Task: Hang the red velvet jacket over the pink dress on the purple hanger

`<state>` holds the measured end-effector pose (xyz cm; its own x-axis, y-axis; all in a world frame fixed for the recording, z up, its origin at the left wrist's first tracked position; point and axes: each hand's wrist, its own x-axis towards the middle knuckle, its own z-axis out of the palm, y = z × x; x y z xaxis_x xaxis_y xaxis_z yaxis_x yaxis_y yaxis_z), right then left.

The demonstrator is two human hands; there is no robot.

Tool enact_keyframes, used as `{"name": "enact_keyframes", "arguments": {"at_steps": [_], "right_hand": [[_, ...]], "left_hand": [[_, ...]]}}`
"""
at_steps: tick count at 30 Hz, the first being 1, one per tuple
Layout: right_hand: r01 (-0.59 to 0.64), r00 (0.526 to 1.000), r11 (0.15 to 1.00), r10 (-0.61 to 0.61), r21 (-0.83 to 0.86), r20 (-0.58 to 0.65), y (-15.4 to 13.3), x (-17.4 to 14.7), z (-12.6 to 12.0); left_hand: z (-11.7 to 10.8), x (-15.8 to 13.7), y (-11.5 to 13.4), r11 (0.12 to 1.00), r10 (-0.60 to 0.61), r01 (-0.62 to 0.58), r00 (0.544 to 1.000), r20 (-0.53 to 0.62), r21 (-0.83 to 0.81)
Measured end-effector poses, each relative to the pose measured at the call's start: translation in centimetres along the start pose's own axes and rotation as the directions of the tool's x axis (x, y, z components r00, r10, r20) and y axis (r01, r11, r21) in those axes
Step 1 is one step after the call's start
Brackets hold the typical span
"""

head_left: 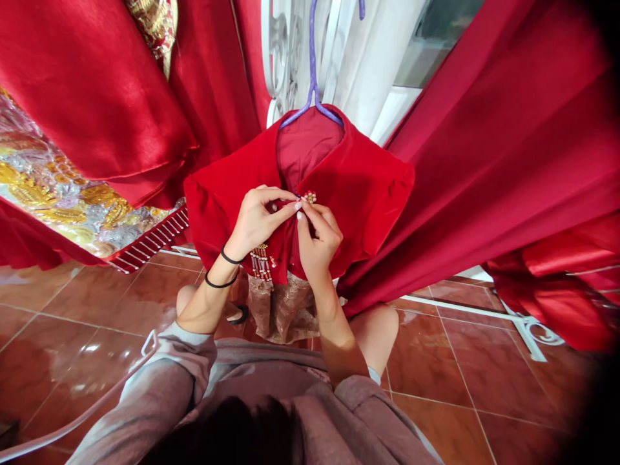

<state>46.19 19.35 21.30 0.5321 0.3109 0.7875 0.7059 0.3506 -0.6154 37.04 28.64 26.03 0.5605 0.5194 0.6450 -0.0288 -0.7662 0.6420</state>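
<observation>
A short red velvet jacket (358, 174) hangs in front of me on a purple hanger (312, 71). My left hand (259, 216) is closed in a pinch at the jacket's front edge, just below the neckline. Fingertip to fingertip with it, my right hand (320, 236) pinches the opposite front edge. A beaded gold brooch (310, 197) sits on the velvet right above my right fingers. Beaded tassels (261, 263) dangle below my left wrist. Whatever small fastener lies between the fingertips is hidden.
Red draped garments (484, 161) hang on the right, with more on the left beside a gold-embroidered panel (58, 187). Behind the hanger stands a white scrolled metal frame (281, 51). Lace fabric (285, 310) hangs beneath the jacket. A pale cable (97, 407) crosses at lower left, above the tiled floor (436, 381).
</observation>
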Motion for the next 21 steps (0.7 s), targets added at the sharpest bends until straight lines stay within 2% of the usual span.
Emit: {"name": "enact_keyframes", "arguments": {"at_steps": [4, 7, 9, 11, 13, 15, 18, 21], "right_hand": [[0.004, 1.0, 0.999, -0.005, 0.046, 0.024, -0.1, 0.0, -0.4], [-0.036, 0.999, 0.996, 0.036, 0.077, 0.009, -0.3, -0.2, -0.2], [-0.093, 0.995, 0.989, 0.096, 0.113, -0.025, -0.5, -0.4, 0.2], [-0.217, 0.971, 0.961, 0.23, 0.171, -0.059, -0.6, -0.5, 0.7], [-0.349, 0.921, 0.898, 0.381, 0.267, -0.078, -0.5, -0.3, 1.1], [-0.425, 0.871, 0.818, 0.486, 0.387, -0.07, -0.3, 0.1, 1.2], [-0.489, 0.825, 0.705, 0.565, 0.513, 0.01, 0.0, 0.6, 0.9], [-0.558, 0.782, 0.609, 0.614, 0.563, 0.11, 0.0, 0.9, 0.3]], "left_hand": [[0.0, 0.3, 0.0, 0.997, -0.047, 0.051, 0.996, 0.079, -0.056], [0.3, 0.4, 0.1, 0.998, -0.064, 0.063, 0.996, 0.066, 0.005], [0.6, 0.4, 0.2, 0.997, -0.056, 0.054, 0.998, 0.039, 0.055], [0.7, 0.3, 0.3, 0.996, -0.045, 0.042, 0.999, 0.03, 0.083], [0.7, 0.2, 0.3, 0.995, -0.03, 0.026, 0.999, 0.042, 0.093], [0.6, 0.2, 0.4, 0.994, -0.015, 0.008, 0.998, 0.062, 0.11], [0.4, 0.1, 0.7, 0.99, -0.014, 0.003, 0.997, 0.076, 0.143], [0.5, 0.1, 0.9, 0.987, -0.026, 0.014, 0.997, 0.074, 0.161]]}}
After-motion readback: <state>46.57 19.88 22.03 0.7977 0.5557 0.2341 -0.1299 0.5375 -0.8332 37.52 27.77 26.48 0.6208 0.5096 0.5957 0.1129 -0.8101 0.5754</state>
